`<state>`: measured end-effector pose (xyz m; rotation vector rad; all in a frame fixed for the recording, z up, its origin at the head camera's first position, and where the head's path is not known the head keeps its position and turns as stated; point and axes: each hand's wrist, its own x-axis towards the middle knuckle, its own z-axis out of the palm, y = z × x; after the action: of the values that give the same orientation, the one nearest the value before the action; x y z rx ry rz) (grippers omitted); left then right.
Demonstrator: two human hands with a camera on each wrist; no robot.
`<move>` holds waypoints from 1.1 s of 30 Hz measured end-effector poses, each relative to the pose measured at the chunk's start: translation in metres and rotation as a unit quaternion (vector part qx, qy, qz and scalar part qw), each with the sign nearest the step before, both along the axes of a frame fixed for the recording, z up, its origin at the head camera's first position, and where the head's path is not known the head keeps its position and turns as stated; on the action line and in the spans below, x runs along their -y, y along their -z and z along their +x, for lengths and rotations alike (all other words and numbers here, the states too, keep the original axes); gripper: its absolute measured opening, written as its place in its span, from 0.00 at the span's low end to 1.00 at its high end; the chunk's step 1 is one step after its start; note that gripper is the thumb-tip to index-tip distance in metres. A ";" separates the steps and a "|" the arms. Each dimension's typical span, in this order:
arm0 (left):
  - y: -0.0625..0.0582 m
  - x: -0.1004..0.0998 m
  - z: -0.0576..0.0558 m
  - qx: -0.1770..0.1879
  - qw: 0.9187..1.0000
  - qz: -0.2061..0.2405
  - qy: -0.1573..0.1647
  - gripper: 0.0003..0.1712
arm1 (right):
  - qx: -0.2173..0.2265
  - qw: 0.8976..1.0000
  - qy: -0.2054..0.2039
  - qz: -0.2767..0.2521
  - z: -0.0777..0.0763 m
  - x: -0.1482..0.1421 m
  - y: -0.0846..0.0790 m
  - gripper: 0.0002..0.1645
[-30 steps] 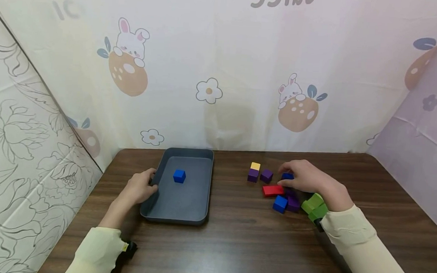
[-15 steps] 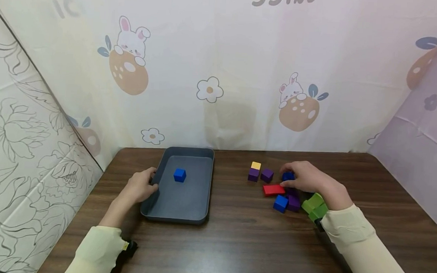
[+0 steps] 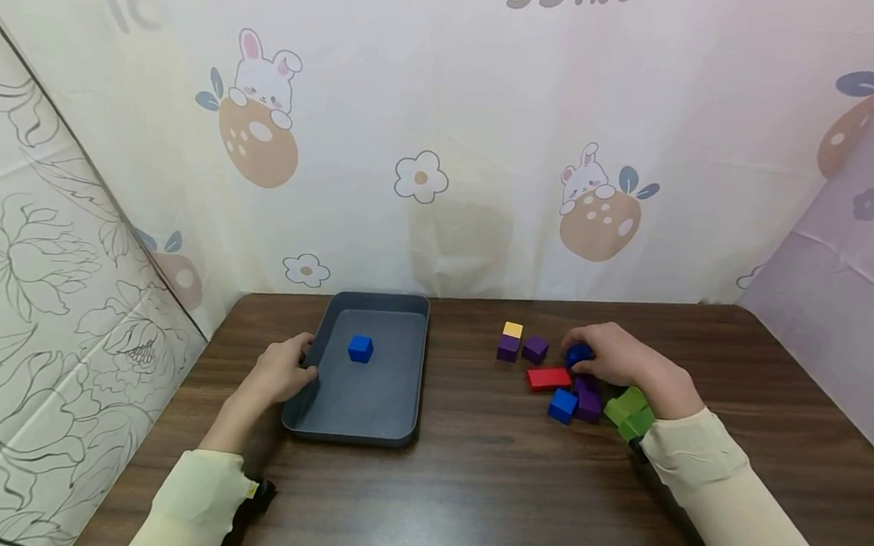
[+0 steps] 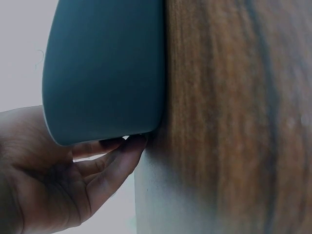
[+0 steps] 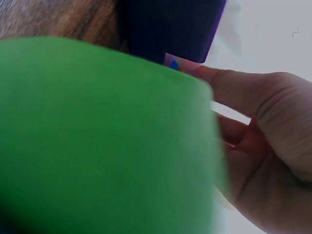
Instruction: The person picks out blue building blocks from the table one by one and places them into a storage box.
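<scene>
My left hand [image 3: 278,373] grips the left side of a dark grey tray [image 3: 353,410], thumb over the rim. In the left wrist view its fingers [image 4: 109,175] reach along the tray's outer wall [image 4: 107,73]. One blue cube [image 3: 360,348] sits inside the tray. On the right, my right hand [image 3: 615,357] pinches another blue block [image 3: 578,355] between thumb and fingers, low over the table and partly covering it. The right wrist view is mostly filled by a green block [image 5: 102,141], with a dark purple block [image 5: 170,29] hiding the fingertips.
Around the right hand lie a red flat block [image 3: 548,379], a blue cube [image 3: 562,406], purple blocks [image 3: 589,399] and green blocks [image 3: 630,413]. Farther left are a purple block [image 3: 535,349] and a yellow block [image 3: 512,330] with purple below it. A printed curtain [image 3: 475,142] hangs behind the table.
My right fingers have closed in on the blue block, which has turned slightly and shifted a little right. The left hand and the tray have kept their places.
</scene>
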<state>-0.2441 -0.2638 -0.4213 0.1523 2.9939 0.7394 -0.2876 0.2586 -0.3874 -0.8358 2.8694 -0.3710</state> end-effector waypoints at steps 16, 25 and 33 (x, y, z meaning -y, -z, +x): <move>-0.002 0.000 0.001 0.005 1.000 0.003 -0.005 0.31 | -0.011 1.000 0.008 -0.019 0.002 0.000 -0.006 0.17; -0.003 -0.002 0.001 0.006 1.000 0.001 -0.003 0.31 | -0.022 0.998 0.031 -0.047 0.007 0.001 -0.022 0.16; -0.003 -0.001 0.001 0.007 1.000 0.003 -0.002 0.31 | -0.033 0.997 0.045 -0.061 0.013 0.002 -0.031 0.16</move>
<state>-0.2435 -0.2631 -0.4184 0.1402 2.9788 0.7478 -0.2748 0.2564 -0.3562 -0.7526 2.9791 -0.5426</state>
